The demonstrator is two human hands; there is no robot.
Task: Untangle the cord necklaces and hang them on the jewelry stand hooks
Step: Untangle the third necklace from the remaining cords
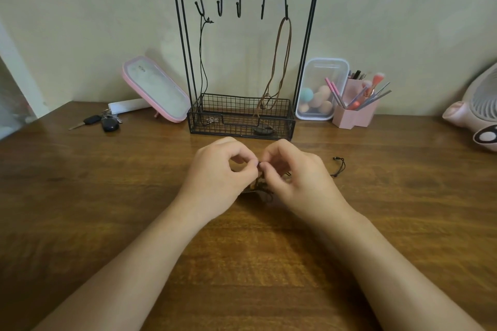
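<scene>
I have both hands low over the desk (107,223), close together with the fingers curled. The left hand (219,172) and right hand (298,179) each pinch thumb to forefinger, and the tips meet on one bit of dark cord. The remaining fingers are tucked toward the palms.

Below that pinch, the tangle (259,189) of brown and black cord lies bunched on the desk between the two wrists, mostly hidden by the hands. I cannot tell how many necklaces are in it. One thin black loose end (339,168) trails out on the desk just right of the right hand.

Beyond the hands is one black wire stand (185,48), upright near the wall, with five hooks (220,7) along its top bar. Two of the hooks carry necklaces. A black necklace (203,62) hangs from the leftmost hook and a brown necklace (282,62) from the rightmost. Both drop into the mesh basket (231,129) at the base, where two pendants rest.

Left of the stand are keys (99,122) and a tilted pink mirror (156,88). To its right are a clear box (320,70) of sponges, a pink brush holder (352,115) and a pink fan (478,113).
</scene>
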